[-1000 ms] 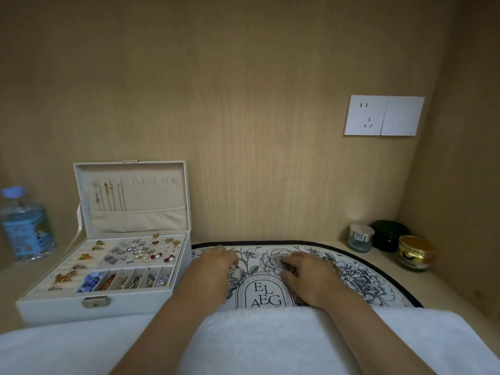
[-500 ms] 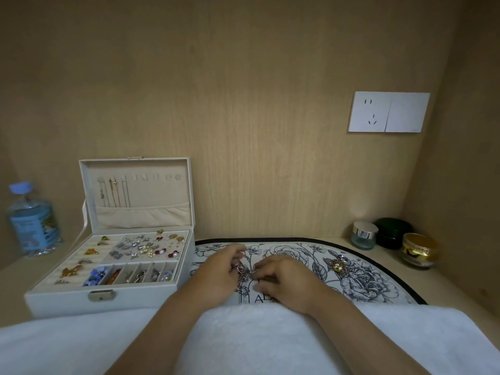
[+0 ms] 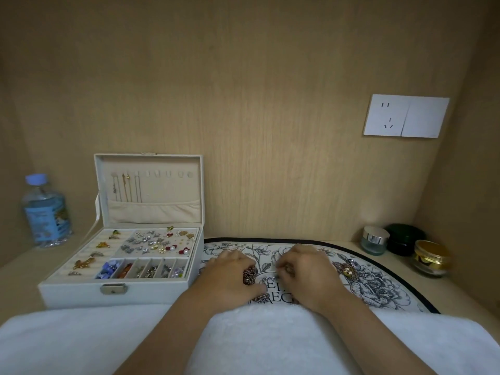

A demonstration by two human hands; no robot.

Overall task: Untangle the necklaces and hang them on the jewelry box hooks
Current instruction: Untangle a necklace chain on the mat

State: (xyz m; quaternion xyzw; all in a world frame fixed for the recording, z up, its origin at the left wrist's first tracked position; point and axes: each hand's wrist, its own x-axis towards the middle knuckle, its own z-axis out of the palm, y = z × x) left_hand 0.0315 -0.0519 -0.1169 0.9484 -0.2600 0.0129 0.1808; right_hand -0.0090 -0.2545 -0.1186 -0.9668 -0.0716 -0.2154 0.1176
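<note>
While your left hand (image 3: 230,272) grips the tangled necklaces (image 3: 250,276) over the printed mat (image 3: 378,290), your right hand (image 3: 305,274) sits curled just at its 3 o'clock. Whether those fingers actually pinch the thin chain (image 3: 266,280) running between the two hands, I cannot tell. Expect the tangle to be light, limp and slippery, with fine links that could kink or snap under a hard pull. Take hold close to a knot with your fingertips, and tease loops open rather than tugging the ends. Another pendant piece (image 3: 347,270) lies on the mat at 3 o'clock of your right hand. The jewelry box (image 3: 121,292) stands open at 9 o'clock, with bare hooks (image 3: 167,174) in its lid beside the hung chains (image 3: 127,185).
</note>
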